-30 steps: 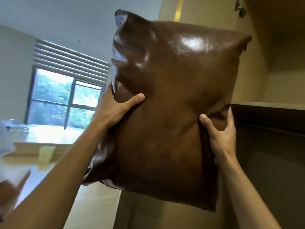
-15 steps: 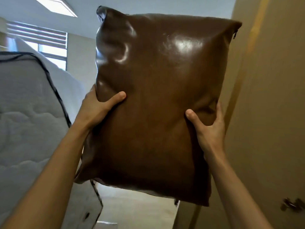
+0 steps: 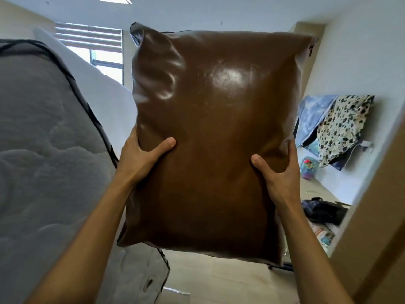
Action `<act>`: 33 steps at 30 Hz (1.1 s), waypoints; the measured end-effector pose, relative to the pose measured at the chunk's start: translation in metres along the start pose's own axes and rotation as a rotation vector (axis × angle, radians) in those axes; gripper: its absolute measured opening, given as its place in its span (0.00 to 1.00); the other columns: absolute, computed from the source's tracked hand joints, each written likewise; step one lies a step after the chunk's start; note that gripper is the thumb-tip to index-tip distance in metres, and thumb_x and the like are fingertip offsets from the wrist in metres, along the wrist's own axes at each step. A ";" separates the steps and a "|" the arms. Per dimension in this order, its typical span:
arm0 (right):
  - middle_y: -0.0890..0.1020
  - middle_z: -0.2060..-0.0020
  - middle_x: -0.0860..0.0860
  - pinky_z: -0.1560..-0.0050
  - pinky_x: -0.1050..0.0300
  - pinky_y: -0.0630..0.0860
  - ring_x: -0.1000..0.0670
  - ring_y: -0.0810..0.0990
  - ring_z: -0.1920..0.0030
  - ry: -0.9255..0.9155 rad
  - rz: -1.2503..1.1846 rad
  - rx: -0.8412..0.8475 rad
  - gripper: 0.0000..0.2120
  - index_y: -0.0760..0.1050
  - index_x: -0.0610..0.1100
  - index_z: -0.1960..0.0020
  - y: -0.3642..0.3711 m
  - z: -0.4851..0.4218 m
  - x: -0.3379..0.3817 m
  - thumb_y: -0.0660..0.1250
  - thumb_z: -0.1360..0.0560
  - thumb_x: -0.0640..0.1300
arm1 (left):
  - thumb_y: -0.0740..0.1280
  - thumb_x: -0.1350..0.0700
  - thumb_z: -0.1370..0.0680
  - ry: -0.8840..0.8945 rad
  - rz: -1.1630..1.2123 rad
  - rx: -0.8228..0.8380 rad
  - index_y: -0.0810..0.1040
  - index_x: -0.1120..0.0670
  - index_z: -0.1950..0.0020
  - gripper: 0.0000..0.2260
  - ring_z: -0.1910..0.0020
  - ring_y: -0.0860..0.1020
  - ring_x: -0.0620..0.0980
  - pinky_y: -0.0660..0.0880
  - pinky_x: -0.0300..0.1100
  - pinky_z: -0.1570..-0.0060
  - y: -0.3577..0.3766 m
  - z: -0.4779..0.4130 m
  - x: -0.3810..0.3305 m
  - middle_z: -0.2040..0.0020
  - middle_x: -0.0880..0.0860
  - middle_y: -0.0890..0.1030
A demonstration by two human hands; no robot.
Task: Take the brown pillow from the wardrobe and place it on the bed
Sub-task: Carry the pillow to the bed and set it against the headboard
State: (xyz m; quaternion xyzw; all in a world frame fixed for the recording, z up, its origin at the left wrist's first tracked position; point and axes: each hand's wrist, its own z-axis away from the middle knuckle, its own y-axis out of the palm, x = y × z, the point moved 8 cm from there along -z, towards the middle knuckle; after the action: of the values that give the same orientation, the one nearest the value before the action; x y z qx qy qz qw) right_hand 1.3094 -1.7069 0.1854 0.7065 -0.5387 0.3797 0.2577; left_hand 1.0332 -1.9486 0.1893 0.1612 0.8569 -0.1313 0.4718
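**Brown pillow held upright in both hands**

Head view: the brown pillow is up in the air in front of the camera, carried by nothing but the hands. Its long axis runs nearly vertical, top edge toward the ceiling and leaning slightly right, the glossy face turned to the camera. The left hand grasps the left edge, thumb pressed on the front, the other fingers hidden behind. The right hand grasps the right edge the same way, thumb dug into the leather. To the left a grey quilted mattress stands on its side, just beside the pillow. To the right, patterned cloths hang against the wall.
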 end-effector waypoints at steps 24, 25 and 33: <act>0.72 0.33 0.65 0.53 0.78 0.72 0.75 0.75 0.47 0.106 0.002 -0.004 0.64 0.57 0.64 0.19 0.061 -0.099 -0.183 0.78 0.50 0.77 | 0.74 0.21 0.46 -0.073 -0.062 0.073 0.69 0.43 0.22 0.56 0.33 0.78 0.53 0.74 0.56 0.30 0.118 -0.114 0.152 0.30 0.49 0.79; 0.73 0.32 0.63 0.54 0.80 0.72 0.77 0.75 0.47 0.113 0.014 -0.007 0.65 0.57 0.63 0.19 0.065 -0.105 -0.194 0.77 0.51 0.78 | 0.75 0.23 0.45 -0.087 -0.052 0.069 0.69 0.43 0.22 0.55 0.33 0.79 0.53 0.74 0.55 0.31 0.124 -0.119 0.165 0.30 0.48 0.80; 0.72 0.35 0.72 0.53 0.79 0.71 0.79 0.73 0.46 0.113 0.094 0.037 0.59 0.56 0.66 0.19 0.098 -0.160 -0.263 0.78 0.45 0.71 | 0.75 0.28 0.43 -0.134 -0.026 0.081 0.67 0.47 0.21 0.54 0.32 0.78 0.55 0.74 0.56 0.30 0.171 -0.161 0.247 0.28 0.51 0.78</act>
State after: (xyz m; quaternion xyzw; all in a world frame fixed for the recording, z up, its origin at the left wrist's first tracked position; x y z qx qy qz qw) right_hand 1.1401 -1.4625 0.0597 0.6626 -0.5487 0.4405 0.2567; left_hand 0.8539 -1.6940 0.0501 0.1601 0.8192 -0.1824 0.5196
